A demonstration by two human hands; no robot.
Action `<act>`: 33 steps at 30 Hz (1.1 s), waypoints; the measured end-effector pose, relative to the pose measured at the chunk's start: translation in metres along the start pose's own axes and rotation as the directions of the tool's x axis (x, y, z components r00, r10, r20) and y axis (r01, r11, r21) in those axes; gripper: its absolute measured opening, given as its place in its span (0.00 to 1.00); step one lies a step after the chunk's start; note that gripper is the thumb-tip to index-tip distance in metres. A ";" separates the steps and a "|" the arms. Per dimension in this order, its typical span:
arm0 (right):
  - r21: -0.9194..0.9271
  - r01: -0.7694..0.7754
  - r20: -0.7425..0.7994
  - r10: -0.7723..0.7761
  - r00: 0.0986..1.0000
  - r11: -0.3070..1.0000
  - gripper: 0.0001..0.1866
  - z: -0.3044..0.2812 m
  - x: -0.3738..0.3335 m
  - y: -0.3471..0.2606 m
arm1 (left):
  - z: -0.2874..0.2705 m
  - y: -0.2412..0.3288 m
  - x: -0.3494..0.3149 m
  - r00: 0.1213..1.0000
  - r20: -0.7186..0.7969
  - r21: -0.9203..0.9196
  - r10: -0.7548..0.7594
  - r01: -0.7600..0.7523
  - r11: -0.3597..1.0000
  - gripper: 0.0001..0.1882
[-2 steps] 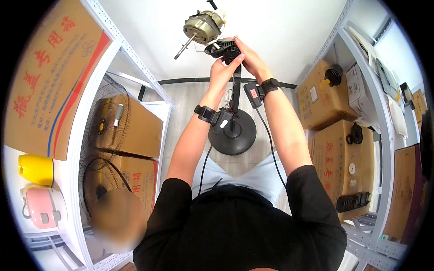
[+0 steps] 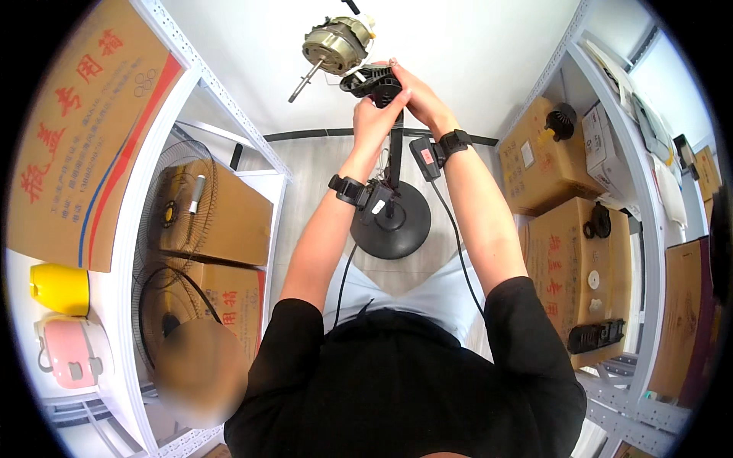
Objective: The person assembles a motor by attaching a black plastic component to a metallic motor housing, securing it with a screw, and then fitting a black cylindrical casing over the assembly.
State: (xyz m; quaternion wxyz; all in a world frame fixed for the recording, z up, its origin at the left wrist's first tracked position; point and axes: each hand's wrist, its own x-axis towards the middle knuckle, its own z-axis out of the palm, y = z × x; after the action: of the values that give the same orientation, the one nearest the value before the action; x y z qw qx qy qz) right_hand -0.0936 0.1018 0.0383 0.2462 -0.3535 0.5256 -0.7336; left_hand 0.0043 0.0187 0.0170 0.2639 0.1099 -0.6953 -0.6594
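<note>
A floor fan stands upright in front of me without its blades or cage: a round black base [image 2: 391, 223], a black pole [image 2: 395, 153] and a bare metal motor [image 2: 334, 47] with a long shaft pointing down to the left. Just below the motor is a black plastic housing [image 2: 369, 81] with slots. My left hand [image 2: 374, 118] grips its near side, thumb pressed against it. Around its right side close the fingers of my right hand [image 2: 420, 95]. My own hands hide part of the housing. Each wrist wears a black strap with a small cabled box.
On the left shelf, a wire fan cage [image 2: 164, 206] and a grey-handled screwdriver [image 2: 197, 192] lie on cardboard boxes. To the right, black fan parts [image 2: 599, 223] and a white disc [image 2: 593, 280] rest on another box. Cables [image 2: 450, 221] hang from my wrists.
The motor and housing sit slightly farther left in the picture, and the whole view has shifted a little. Both hands keep their hold on the housing.
</note>
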 end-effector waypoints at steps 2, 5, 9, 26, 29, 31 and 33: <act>0.000 0.019 0.007 -0.019 1.000 1.000 0.25 0.002 -0.009 -0.002 | 0.002 -0.001 -0.002 0.991 -0.061 0.059 0.118 -0.115 0.992 0.30; 0.011 0.003 -0.031 -0.002 1.000 1.000 0.23 0.004 -0.017 -0.003 | 0.001 -0.001 -0.011 0.985 -0.047 0.169 0.165 -0.155 0.973 0.28; -0.009 0.059 -0.103 -0.059 0.993 0.998 0.21 0.009 -0.024 -0.005 | -0.001 0.000 -0.013 0.973 -0.013 0.220 0.232 -0.223 0.950 0.27; 0.034 -0.043 -0.555 0.055 0.830 0.998 0.20 0.001 -0.070 -0.029 | 0.014 0.012 -0.005 0.881 0.427 -0.401 -0.205 0.388 0.830 0.29; 0.132 -0.077 -0.447 0.129 0.885 0.988 0.18 -0.008 -0.067 -0.029 | 0.017 0.020 -0.008 0.899 0.361 -0.488 -0.248 0.409 0.771 0.27; 0.193 -0.096 -0.390 0.166 0.906 0.976 0.17 -0.023 -0.059 -0.022 | 0.019 0.025 -0.008 0.918 0.296 -0.441 -0.264 0.376 0.815 0.26; 0.222 -0.137 -0.331 0.207 0.921 0.965 0.16 -0.030 -0.053 -0.018 | 0.016 0.024 -0.007 0.929 0.240 -0.417 -0.282 0.361 0.834 0.23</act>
State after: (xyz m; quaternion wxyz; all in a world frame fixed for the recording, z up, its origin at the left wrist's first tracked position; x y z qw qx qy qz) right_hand -0.0838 0.1646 0.0354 0.2456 -0.1433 0.5160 -0.8080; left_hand 0.0067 0.0382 0.0388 0.1077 0.1045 -0.5132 -0.8451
